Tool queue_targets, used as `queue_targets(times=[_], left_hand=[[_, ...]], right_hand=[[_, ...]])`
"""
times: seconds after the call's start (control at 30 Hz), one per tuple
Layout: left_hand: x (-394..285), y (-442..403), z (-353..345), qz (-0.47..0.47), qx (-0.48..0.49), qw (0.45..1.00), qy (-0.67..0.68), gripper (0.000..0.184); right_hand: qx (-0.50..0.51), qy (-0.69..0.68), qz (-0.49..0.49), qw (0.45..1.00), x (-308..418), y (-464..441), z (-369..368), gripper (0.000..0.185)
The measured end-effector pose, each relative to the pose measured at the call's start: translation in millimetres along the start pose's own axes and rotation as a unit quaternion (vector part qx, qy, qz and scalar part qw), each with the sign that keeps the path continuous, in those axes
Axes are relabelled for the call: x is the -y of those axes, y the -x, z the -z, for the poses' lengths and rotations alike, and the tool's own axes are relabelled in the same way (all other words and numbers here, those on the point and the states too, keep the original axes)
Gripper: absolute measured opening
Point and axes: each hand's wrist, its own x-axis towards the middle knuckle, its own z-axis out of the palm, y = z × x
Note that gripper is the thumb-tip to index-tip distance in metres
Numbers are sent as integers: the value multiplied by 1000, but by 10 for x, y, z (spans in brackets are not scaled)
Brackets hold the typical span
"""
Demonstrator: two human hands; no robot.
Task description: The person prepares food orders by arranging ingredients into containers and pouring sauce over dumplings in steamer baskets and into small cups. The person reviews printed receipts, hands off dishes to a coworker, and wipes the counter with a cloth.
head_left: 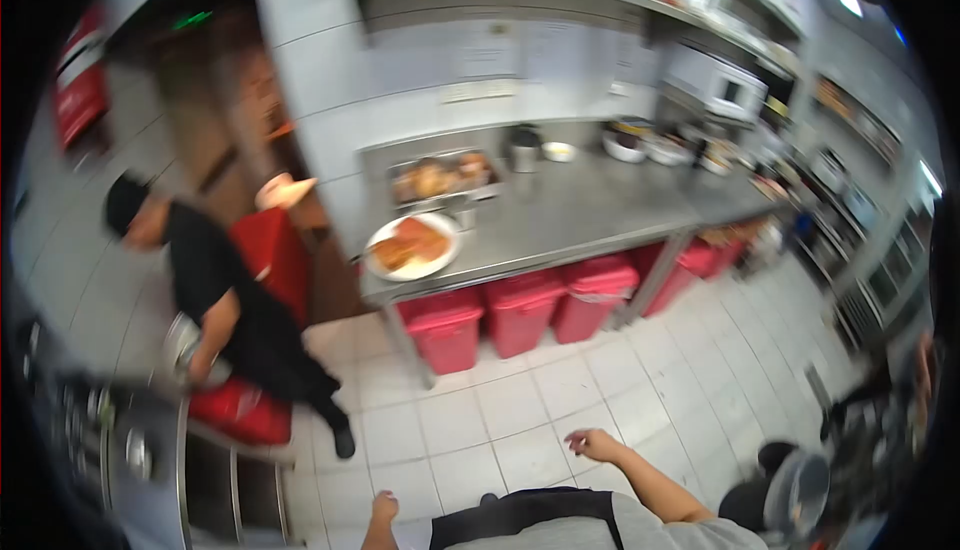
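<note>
Low in the view, my left hand (385, 506) hangs over the tiled floor beside my apron (520, 515); it is small and a little blurred, its fingers curled in, with nothing seen in it. My right hand (593, 445) is held out in front of me above the floor, fingers loosely bent and apart, holding nothing. Neither hand touches anything. Ahead of them stands a steel counter (560, 220), with a white plate (455, 255) of orange-brown food on its near left corner. A metal tray (490, 190) of food lies behind the plate.
Several red bins (445, 335) stand under the counter. Bowls (625, 145) and a microwave (715, 85) are at its back right. A person in black (230, 280) is at the left, near a red container (240, 410). A pan (797, 490) is at the lower right.
</note>
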Motion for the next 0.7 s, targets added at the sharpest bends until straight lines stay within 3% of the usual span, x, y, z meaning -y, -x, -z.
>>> queue_targets(times=[0.03, 0.07, 0.17, 0.27, 0.3, 0.37, 0.4, 0.47, 0.5, 0.53, 0.7], left_hand=[[-314, -442, 261, 3, -13, 1000, 17, 28], [-615, -837, 418, -56, -35, 998, -22, 27], [-1480, -1810, 658, -157, -39, 986, -47, 26], [-2514, -2290, 489, -186, 12, 980, -72, 27], [-2815, -2379, 301, -216, 18, 974, -60, 27], [-3371, -2371, -177, -262, 31, 964, -37, 27], [-3622, -2239, -431, -260, 59, 964, -14, 25], [-4148, -1933, -1038, -222, 150, 963, -23, 28], [-4305, -1731, -1332, -246, 194, 949, -29, 27], [-4469, -1543, -1569, -280, 289, 912, -82, 29], [-5377, -1481, -2635, -356, 481, 801, 31, 35]], right_hand=[[-79, -70, -29, 994, -133, 45, 98, 24], [-159, -123, -75, 977, -235, 210, 190, 23], [-283, -199, -207, 915, -1075, 907, 286, 23], [-327, 75, -391, 857, -2069, 1997, -106, 20], [-308, 97, -465, 824, -2521, 2392, -419, 17], [-46, -17, -623, 781, -2907, 3025, -770, 22], [-44, -15, -625, 779, -3286, 3524, -1133, 22], [-94, -53, -593, 798, -3587, 3470, -672, 22], [-121, -73, -575, 806, -3731, 3393, -415, 22], [-147, -92, -557, 812, -3845, 3337, -161, 22], [-247, -175, -465, 832, -4132, 2832, 1053, 21]])
